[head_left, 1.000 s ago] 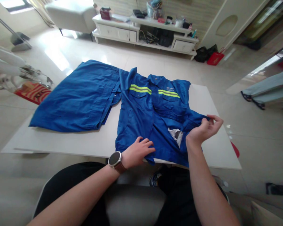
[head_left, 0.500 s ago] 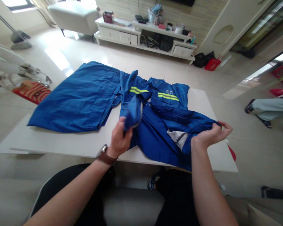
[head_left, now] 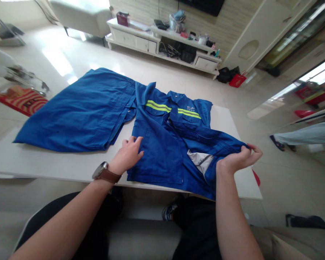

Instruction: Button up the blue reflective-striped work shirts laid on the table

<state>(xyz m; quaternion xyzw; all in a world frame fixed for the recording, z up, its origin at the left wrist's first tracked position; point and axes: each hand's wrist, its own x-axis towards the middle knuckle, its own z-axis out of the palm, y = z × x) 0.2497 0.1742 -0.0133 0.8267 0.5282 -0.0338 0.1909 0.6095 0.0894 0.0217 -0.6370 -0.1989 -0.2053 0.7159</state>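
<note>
From where I stood, L hand, fingers apart, was at the L edge of the blue jacket, contact unclear; R hand was clamped on its R side. Jacket lay on the white tbl, hem at near edge; a hard tug could've slid it off. Count, L–R: 1 folded garment, 1 watch, 1 jacket, 2 chest bands.

"What colours lie before you?"
"A blue jacket, its chest stripes neon yellow and grey; pale grey cloth shows toward the white table's near edge."
"And the table's left edge?"
"Plain blue clothing. My watch strap is brown; the bag beyond is red with tan curved stripes."
</note>
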